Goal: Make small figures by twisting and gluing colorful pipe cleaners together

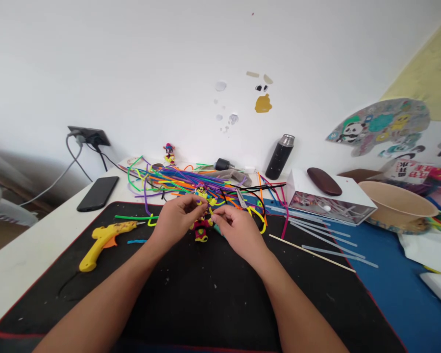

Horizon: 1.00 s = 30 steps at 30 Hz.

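A small figure of magenta, yellow and dark pipe cleaners is on the black mat, partly hidden by my hands. My left hand is closed in a pinch beside its upper part. From the other side my right hand also pinches, its fingertips close to the left ones. Between them shows a short bit of yellow pipe cleaner; whether it belongs to the figure I cannot tell. To the left lies a yellow hot glue gun, nozzle pointing at my left hand.
Loose colourful pipe cleaners are heaped behind the mat, with a similar finished-looking figure by the wall. A black phone lies left. Rightward are a black thermos, a white box, translucent glue sticks and a wooden stick.
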Each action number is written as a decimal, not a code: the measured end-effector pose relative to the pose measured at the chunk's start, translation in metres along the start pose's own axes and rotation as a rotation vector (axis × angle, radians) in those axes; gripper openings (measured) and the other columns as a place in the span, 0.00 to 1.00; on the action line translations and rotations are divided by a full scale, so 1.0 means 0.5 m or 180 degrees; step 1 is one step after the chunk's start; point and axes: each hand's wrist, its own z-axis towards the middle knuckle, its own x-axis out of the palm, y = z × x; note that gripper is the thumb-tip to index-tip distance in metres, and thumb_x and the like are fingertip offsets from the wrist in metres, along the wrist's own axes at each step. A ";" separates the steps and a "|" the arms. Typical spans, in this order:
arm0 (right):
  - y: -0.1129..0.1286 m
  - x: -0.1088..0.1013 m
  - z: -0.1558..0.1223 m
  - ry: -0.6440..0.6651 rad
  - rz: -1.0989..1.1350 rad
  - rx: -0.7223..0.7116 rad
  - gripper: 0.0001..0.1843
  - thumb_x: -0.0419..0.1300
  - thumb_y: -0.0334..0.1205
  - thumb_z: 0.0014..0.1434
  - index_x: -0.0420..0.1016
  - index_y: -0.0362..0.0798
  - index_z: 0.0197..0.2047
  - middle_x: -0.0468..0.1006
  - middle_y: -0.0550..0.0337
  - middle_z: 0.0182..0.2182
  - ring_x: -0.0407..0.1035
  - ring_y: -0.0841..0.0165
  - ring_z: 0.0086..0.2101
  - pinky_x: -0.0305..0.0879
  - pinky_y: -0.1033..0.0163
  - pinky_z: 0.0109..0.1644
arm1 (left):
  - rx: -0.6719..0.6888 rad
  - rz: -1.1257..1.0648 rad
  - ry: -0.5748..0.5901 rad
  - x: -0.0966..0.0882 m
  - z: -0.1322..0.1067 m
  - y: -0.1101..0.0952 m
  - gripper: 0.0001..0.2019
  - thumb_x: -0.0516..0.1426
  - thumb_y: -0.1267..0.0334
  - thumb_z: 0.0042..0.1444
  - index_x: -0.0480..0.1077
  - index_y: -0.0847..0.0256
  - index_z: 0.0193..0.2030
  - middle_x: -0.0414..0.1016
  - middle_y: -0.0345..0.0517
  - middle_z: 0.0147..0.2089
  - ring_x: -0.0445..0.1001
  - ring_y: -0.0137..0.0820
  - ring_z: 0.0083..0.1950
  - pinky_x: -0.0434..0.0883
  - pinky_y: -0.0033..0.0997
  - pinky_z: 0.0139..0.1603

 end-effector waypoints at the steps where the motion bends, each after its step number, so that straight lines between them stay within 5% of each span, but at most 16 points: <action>1: 0.002 -0.001 0.000 0.0006 -0.0033 0.0002 0.10 0.60 0.46 0.68 0.81 0.51 0.44 0.80 0.63 0.28 0.71 0.68 0.28 0.59 0.64 0.33 | 0.0070 0.0142 -0.0025 0.000 0.000 0.000 0.13 0.63 0.51 0.59 0.80 0.60 0.40 0.81 0.40 0.28 0.75 0.30 0.26 0.69 0.27 0.28; 9: 0.025 -0.013 -0.007 0.0193 -0.0189 -0.0012 0.09 0.63 0.46 0.67 0.80 0.50 0.41 0.81 0.64 0.28 0.69 0.70 0.27 0.57 0.64 0.32 | 0.0655 0.1124 -0.0018 0.000 0.008 0.020 0.08 0.59 0.59 0.64 0.80 0.58 0.40 0.83 0.42 0.34 0.78 0.33 0.34 0.70 0.29 0.36; 17: 0.034 -0.033 -0.006 -0.0289 -0.0892 -0.0170 0.08 0.62 0.42 0.68 0.83 0.51 0.41 0.84 0.61 0.32 0.72 0.66 0.30 0.56 0.62 0.35 | 0.0965 0.1305 0.0653 0.005 0.006 0.023 0.08 0.56 0.66 0.65 0.78 0.59 0.40 0.84 0.45 0.39 0.81 0.35 0.42 0.71 0.30 0.44; 23: 0.034 -0.039 -0.008 -0.0558 -0.0888 -0.0257 0.11 0.60 0.44 0.69 0.83 0.51 0.40 0.83 0.60 0.30 0.72 0.65 0.29 0.57 0.62 0.35 | 0.0887 0.0785 0.0996 0.003 -0.003 0.007 0.08 0.57 0.66 0.64 0.78 0.59 0.39 0.82 0.42 0.37 0.79 0.32 0.38 0.70 0.28 0.42; 30: 0.011 -0.050 0.004 -0.0587 -0.0103 0.0036 0.15 0.60 0.50 0.67 0.83 0.50 0.39 0.79 0.62 0.26 0.66 0.68 0.25 0.55 0.63 0.30 | -0.0112 -0.0866 0.1262 -0.008 -0.009 -0.001 0.12 0.65 0.54 0.61 0.78 0.62 0.39 0.78 0.42 0.31 0.73 0.28 0.29 0.72 0.28 0.33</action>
